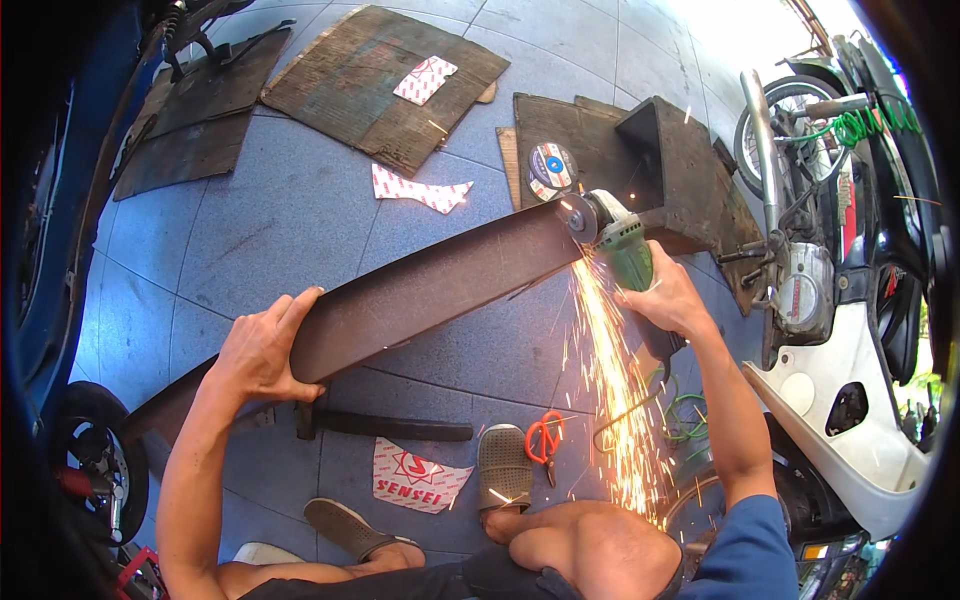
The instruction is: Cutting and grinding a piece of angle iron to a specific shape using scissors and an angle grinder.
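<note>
A long rusty-brown steel channel (440,275) slants across the middle, from low on the left up to the right. My left hand (265,345) is closed over its near-left part, fingers on the far edge and thumb on the near side. In my right hand (668,292) is a green angle grinder (626,256), gripped round its body. The grinder's disc (578,218) meets the channel's right end. Bright sparks (612,380) stream from there down toward my knee. Beneath the channel, near my left hand, lies a hammer-like tool with a dark handle (400,427).
Red-handled scissors (544,438) lie beside my shoe (503,465). Beyond the grinder are round cutting discs (552,168) and a dark open box (678,170). Cardboard (390,80) and printed paper scraps (422,475) lie on the tiles. A motorcycle (810,285) stands at right, a wheel (100,465) at left.
</note>
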A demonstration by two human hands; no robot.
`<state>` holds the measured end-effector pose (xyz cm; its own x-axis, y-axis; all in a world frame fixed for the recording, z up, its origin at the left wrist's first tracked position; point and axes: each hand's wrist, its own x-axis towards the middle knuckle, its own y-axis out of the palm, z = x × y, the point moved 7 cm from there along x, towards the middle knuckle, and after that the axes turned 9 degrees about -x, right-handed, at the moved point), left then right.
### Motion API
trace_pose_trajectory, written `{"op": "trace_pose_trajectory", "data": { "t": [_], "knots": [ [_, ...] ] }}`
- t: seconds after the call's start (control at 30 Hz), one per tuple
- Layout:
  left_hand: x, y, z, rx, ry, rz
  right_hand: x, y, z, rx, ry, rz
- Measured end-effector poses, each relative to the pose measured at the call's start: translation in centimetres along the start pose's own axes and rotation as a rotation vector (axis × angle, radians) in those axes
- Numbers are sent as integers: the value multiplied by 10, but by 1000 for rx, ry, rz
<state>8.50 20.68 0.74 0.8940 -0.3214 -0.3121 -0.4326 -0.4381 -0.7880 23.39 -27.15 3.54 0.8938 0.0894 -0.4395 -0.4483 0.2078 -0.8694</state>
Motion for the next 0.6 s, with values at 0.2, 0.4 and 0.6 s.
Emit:
{"op": "trace_pose_trajectory", "data": {
  "t": [0.2,0.4,0.6],
  "knots": [
    [1,2,1,3,-21,25,2,0,4,-10,-2,-4],
    [0,4,5,5,-82,51,3,3,4,24,-54,-6],
    [1,2,0,7,-27,28,0,1,8,-9,18,8]
  ]
}}
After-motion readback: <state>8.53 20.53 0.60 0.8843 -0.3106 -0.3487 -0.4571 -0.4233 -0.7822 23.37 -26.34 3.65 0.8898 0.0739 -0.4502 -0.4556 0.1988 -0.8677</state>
